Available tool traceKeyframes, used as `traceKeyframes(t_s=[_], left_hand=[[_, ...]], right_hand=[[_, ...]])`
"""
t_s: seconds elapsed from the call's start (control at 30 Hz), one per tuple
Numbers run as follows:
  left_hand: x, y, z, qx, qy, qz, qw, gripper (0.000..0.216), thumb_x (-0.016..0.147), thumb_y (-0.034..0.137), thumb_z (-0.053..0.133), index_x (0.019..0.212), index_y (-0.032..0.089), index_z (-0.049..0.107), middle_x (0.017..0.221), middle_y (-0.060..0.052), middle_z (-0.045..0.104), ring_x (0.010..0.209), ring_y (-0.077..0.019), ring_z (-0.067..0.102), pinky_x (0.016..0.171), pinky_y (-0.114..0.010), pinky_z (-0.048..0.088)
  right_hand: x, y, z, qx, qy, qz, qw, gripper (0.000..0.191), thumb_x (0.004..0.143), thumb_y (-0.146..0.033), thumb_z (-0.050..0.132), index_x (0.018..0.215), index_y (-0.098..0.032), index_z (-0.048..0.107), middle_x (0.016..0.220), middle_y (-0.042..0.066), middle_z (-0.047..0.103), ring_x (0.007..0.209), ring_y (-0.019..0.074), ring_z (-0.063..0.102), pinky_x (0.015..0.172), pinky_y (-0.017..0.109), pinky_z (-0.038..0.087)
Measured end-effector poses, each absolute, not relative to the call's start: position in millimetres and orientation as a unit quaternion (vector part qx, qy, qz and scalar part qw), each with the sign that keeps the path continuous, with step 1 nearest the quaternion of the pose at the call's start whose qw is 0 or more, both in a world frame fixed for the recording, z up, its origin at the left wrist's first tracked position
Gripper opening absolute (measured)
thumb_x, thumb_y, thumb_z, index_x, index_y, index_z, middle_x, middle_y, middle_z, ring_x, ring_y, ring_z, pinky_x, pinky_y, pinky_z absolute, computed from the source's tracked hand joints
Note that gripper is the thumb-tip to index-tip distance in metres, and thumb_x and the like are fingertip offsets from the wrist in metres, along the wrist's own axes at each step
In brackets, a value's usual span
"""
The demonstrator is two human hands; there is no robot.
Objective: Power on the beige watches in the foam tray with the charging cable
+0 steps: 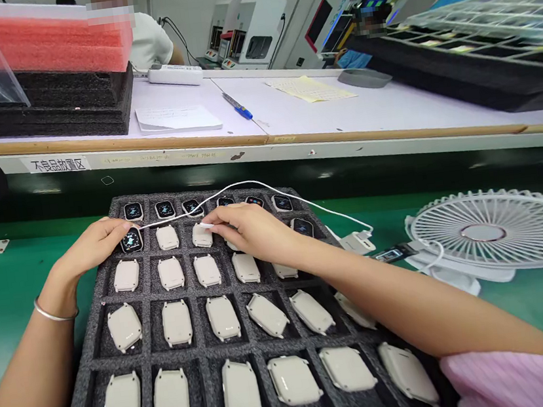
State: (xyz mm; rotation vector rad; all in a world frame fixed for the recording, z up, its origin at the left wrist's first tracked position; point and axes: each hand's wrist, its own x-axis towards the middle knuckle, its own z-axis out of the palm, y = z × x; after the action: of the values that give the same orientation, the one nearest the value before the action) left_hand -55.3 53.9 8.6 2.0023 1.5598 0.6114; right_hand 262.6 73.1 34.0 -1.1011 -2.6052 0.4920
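Observation:
A dark foam tray (200,349) with a grid of pockets lies in front of me, filled with several small white watch bodies, most face down. The far row shows lit screens. My left hand (92,245) pinches a watch body with a lit screen (131,241) at the tray's second row, far left. My right hand (252,231) is closed on the white plug end (206,225) of a thin white cable (270,189), over a face-down watch (201,236) in the second row.
A white desk fan (497,230) lies flat on the green mat to the right, by a small white adapter (357,242). Beyond a raised white shelf hold papers, a blue pen (238,106), black and pink foam stacks (37,67), another tray and people.

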Motion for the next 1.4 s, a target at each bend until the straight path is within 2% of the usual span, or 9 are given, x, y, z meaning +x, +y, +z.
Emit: traceKeyframes(t_s=[0.17, 0.4, 0.53, 0.7, 0.83, 0.97, 1.17, 1.33, 1.4], left_hand=[[-56, 54, 9, 0.745, 0.564, 0.235, 0.266, 0.063, 0.088, 0.073, 0.039, 0.078, 0.020, 0.070, 0.080, -0.004, 0.068, 0.088, -0.0261, 0.062, 0.082, -0.032, 0.052], [-55, 53, 10, 0.741, 0.559, 0.239, 0.285, 0.061, 0.091, 0.068, 0.036, 0.086, 0.020, 0.073, 0.090, -0.004, 0.071, 0.089, -0.0245, 0.062, 0.081, -0.030, 0.051], [-53, 53, 12, 0.739, 0.557, 0.238, 0.294, 0.060, 0.091, 0.066, 0.036, 0.089, 0.019, 0.074, 0.096, -0.005, 0.073, 0.094, -0.0251, 0.062, 0.085, -0.030, 0.050], [-53, 53, 12, 0.735, 0.557, 0.240, 0.304, 0.061, 0.092, 0.065, 0.034, 0.087, 0.019, 0.074, 0.095, -0.005, 0.073, 0.092, -0.0253, 0.063, 0.083, -0.030, 0.049], [-54, 52, 12, 0.718, 0.565, 0.247, 0.324, 0.063, 0.091, 0.071, 0.038, 0.089, 0.019, 0.074, 0.091, -0.004, 0.073, 0.086, -0.0243, 0.063, 0.077, -0.029, 0.050], [-56, 54, 14, 0.708, 0.564, 0.243, 0.349, 0.066, 0.084, 0.078, 0.047, 0.088, 0.019, 0.076, 0.086, -0.005, 0.073, 0.084, -0.0250, 0.063, 0.074, -0.030, 0.053], [-63, 76, 37, 0.731, 0.552, 0.150, 0.371, 0.053, 0.075, 0.073, 0.061, 0.080, 0.023, 0.078, 0.083, -0.004, 0.075, 0.084, -0.0267, 0.066, 0.077, -0.034, 0.053], [-40, 74, 53, 0.699, 0.666, 0.171, 0.196, 0.034, 0.073, 0.055, 0.066, 0.079, 0.023, 0.076, 0.076, -0.005, 0.073, 0.084, -0.0293, 0.067, 0.088, -0.042, 0.047], [-19, 65, 52, 0.708, 0.645, 0.202, 0.204, 0.033, 0.076, 0.052, 0.063, 0.084, 0.022, 0.076, 0.082, -0.005, 0.074, 0.084, -0.0279, 0.066, 0.085, -0.040, 0.046]], right_hand=[[257, 68, 29, -0.402, -0.905, 0.115, 0.074, 0.022, 0.099, -0.019, 0.055, 0.117, -0.018, 0.067, 0.122, 0.014, 0.065, 0.116, 0.0310, 0.058, 0.090, 0.042, 0.038], [262, 66, 34, -0.469, -0.880, 0.074, 0.017, 0.008, 0.094, -0.026, 0.062, 0.092, -0.019, 0.065, 0.101, 0.010, 0.065, 0.101, 0.0304, 0.059, 0.085, 0.041, 0.030], [264, 71, 33, -0.449, -0.880, 0.140, 0.064, 0.011, 0.094, -0.022, 0.055, 0.087, -0.019, 0.063, 0.096, 0.006, 0.067, 0.096, 0.0260, 0.060, 0.083, 0.038, 0.029], [267, 81, 29, -0.474, -0.866, 0.113, 0.117, 0.018, 0.097, -0.024, 0.049, 0.087, -0.019, 0.064, 0.089, 0.006, 0.070, 0.090, 0.0255, 0.062, 0.083, 0.039, 0.027], [267, 87, 23, -0.485, -0.862, 0.110, 0.095, 0.018, 0.096, -0.020, 0.050, 0.089, -0.020, 0.066, 0.098, 0.008, 0.073, 0.098, 0.0281, 0.063, 0.085, 0.041, 0.026], [266, 88, 20, -0.462, -0.878, 0.099, 0.078, 0.022, 0.098, -0.017, 0.050, 0.101, -0.021, 0.071, 0.104, 0.009, 0.072, 0.105, 0.0281, 0.063, 0.092, 0.044, 0.025], [265, 88, 19, -0.441, -0.892, 0.080, 0.063, 0.023, 0.101, -0.017, 0.051, 0.103, -0.022, 0.073, 0.104, 0.008, 0.071, 0.107, 0.0272, 0.062, 0.097, 0.047, 0.023], [265, 86, 22, -0.444, -0.888, 0.103, 0.060, 0.025, 0.101, -0.014, 0.049, 0.107, -0.021, 0.072, 0.104, 0.009, 0.071, 0.109, 0.0272, 0.063, 0.103, 0.051, 0.021], [264, 85, 24, -0.441, -0.889, 0.109, 0.061, 0.026, 0.101, -0.014, 0.048, 0.106, -0.020, 0.073, 0.104, 0.009, 0.071, 0.108, 0.0271, 0.063, 0.104, 0.052, 0.020]])
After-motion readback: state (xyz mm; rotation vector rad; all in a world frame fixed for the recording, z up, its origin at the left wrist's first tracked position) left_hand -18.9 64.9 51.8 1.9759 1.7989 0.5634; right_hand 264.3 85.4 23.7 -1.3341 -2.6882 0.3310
